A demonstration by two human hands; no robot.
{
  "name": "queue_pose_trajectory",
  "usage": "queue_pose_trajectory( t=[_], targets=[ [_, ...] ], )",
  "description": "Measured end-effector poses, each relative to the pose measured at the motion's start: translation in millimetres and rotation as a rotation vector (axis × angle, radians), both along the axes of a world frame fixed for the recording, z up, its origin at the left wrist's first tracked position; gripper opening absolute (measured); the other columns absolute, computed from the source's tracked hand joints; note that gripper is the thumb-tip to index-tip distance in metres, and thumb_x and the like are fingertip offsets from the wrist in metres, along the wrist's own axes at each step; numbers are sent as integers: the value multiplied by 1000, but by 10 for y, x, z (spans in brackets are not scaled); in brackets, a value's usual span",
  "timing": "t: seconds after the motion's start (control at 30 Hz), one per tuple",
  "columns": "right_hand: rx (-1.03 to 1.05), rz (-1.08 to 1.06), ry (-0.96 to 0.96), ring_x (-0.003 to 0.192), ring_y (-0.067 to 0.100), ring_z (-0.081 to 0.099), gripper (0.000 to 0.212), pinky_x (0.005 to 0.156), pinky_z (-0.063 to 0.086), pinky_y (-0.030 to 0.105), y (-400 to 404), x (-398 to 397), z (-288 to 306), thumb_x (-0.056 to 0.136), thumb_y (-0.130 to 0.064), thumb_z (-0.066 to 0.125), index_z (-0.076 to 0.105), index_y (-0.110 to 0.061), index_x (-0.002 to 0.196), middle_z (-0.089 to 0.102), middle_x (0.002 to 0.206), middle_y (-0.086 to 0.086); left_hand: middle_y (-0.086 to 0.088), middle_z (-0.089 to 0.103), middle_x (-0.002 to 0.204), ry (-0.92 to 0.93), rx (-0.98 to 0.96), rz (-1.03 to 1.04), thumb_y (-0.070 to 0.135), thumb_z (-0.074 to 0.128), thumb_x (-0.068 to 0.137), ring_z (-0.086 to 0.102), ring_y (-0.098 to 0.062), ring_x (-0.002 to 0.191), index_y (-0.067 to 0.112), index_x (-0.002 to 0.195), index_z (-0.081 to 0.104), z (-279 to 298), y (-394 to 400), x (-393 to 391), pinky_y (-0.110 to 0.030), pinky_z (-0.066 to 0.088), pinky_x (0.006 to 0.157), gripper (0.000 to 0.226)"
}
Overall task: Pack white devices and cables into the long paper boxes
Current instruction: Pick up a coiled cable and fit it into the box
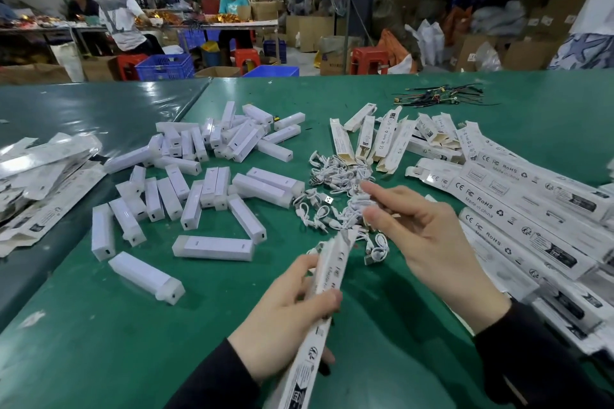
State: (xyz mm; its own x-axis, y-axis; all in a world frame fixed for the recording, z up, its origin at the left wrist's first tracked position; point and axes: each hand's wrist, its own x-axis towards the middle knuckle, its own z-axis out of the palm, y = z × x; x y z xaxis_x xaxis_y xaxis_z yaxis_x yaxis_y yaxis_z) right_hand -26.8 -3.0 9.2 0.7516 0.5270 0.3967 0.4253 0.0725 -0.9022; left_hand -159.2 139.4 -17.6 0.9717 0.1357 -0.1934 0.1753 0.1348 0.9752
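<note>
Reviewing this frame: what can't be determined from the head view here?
- Long paper box in the left hand: contents hidden by its walls; lower end cut off by the frame edge.
- Right hand: fingers over the cable pile; whether they pinch a cable is unclear.
- Box print: mostly too small.

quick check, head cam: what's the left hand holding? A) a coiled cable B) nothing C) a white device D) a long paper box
D: the left hand grips a long paper box, open end pointing toward the cable pile, while the right hand pinches a white cable just above that opening.
</note>
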Motion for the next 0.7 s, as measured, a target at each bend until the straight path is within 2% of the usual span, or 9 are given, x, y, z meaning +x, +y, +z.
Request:
queue_pose_trajectory(
  t=[0.07,0.2,0.3,0.4,0.47,0.53,0.6,0.7],
  targets=[
    [-116,-6,-82,84,14,59,40,77,50,21,5,9,-46,84,-35,62,65,-31,123,62,91,-10,1,56,79,-35,44,-26,21,73,72,55,-20,55,33,119,53,-5,-44,-27,-38,56,46,53],
    [-304,41,-221,93,7,60,35,83,45,18,-6,44,-126,93,-24,61,61,-28,128,61,97,-17,15,63,73,-123,289,30,39,84,58,56,-4,59,52,118,50,-37,-55,-43,-21,49,54,70],
    [-332,50,-233,94,4,60,34,84,48,25,-24,63,-133,95,-19,62,62,-30,127,62,100,-18,18,59,62,-158,281,43,38,83,59,51,-1,55,49,118,52,-32,-57,-43,-19,46,53,68],
    [-322,30,-215,90,10,60,34,81,52,37,-34,72,-117,93,-14,64,65,-30,123,64,95,-12,18,59,61,-159,285,58,34,82,62,49,-4,53,48,118,50,-46,-49,-48,-21,46,55,66],
    [-334,51,-210,89,12,61,34,79,53,39,-39,64,-90,91,-13,66,67,-32,119,66,92,-10,19,58,60,-152,322,45,33,81,63,47,-6,51,48,119,48,-50,-42,-51,-25,46,55,67],
    [-349,74,-216,89,10,61,31,75,51,32,-56,58,-71,90,-14,68,67,-36,112,66,92,-11,20,56,58,-153,360,25,32,80,65,42,-9,51,48,119,46,-53,-40,-51,-24,43,53,66],
    [-378,78,-240,88,8,62,23,69,46,21,-78,66,-58,90,-15,68,69,-32,104,67,91,-15,19,54,57,-158,402,22,34,79,64,38,-11,54,50,117,45,-53,-38,-54,-21,40,54,65],
    [-427,90,-288,85,3,62,15,70,39,11,-107,86,-36,88,-13,70,72,-26,95,71,89,-12,17,51,59,-159,433,33,37,79,63,38,-12,57,52,113,46,-76,-23,-47,-21,39,57,62]
  ],
)
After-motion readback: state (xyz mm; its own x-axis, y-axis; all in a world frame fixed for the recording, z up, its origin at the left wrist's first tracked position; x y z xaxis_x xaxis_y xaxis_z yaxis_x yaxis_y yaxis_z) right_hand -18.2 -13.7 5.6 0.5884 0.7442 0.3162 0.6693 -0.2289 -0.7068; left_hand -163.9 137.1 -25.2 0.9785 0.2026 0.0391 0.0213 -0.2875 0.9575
